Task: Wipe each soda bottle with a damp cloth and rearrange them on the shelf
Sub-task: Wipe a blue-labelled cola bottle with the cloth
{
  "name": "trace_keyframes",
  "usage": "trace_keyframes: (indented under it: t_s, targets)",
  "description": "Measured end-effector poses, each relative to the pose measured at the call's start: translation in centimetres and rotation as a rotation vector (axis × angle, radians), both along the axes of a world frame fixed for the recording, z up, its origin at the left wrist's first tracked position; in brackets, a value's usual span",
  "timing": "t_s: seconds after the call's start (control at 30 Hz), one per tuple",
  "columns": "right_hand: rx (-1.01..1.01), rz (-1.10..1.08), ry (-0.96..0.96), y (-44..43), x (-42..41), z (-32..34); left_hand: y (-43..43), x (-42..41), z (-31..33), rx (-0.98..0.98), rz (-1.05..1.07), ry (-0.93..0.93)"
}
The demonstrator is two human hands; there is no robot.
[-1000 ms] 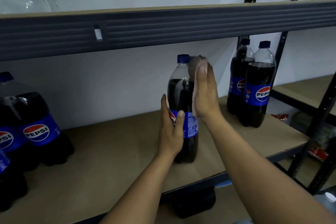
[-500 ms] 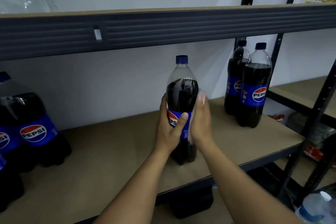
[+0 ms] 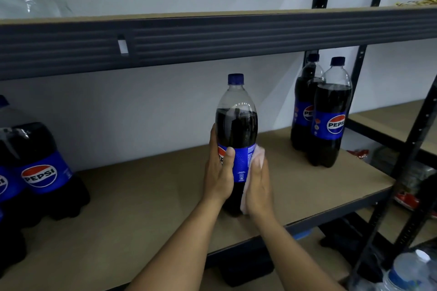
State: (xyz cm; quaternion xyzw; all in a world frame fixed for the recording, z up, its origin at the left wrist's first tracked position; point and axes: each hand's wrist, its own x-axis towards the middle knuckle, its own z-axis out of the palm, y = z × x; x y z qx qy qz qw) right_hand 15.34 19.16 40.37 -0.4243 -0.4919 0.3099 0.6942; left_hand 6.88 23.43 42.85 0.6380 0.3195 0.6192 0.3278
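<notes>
You are wiping the bottle (image 3: pixel 236 125) standing mid-frame on the shelf (image 3: pixel 142 208): your left hand (image 3: pixel 220 172) grips its label, thumb across the front, your right hand (image 3: pixel 259 186), fingers straight and together, presses the cloth (image 3: pixel 256 156) to its right side, so next probably turn it to reach unwiped faces.

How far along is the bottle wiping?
Probably done: two bottles paired at the right end of the shelf. In hand: the left hand grips the middle bottle at its label; the right hand presses a pale cloth against its lower side. Left, it seems: the bottles clustered at the left edge, then this one's placement.
</notes>
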Motion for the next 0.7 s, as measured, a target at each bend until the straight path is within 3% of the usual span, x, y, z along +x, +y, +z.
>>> trace_keyframes:
  t_s: [0.13,0.27,0.37,0.7]
  targets:
    - [-0.047,0.023,0.088,-0.2,0.5,2.2,-0.3,0.2,-0.1,0.012,0.008,-0.019]
    - [0.035,-0.077,-0.078,1.8,1.3,10.4,-0.7,0.2,-0.1,-0.007,-0.031,-0.058]
    - [0.126,-0.105,-0.145,3.0,1.6,12.9,-0.8,-0.1,-0.1,-0.079,-0.031,-0.064]
    - [-0.015,0.046,0.046,-0.2,0.4,-1.2,-0.3,0.2,0.3,0.008,-0.016,-0.02]
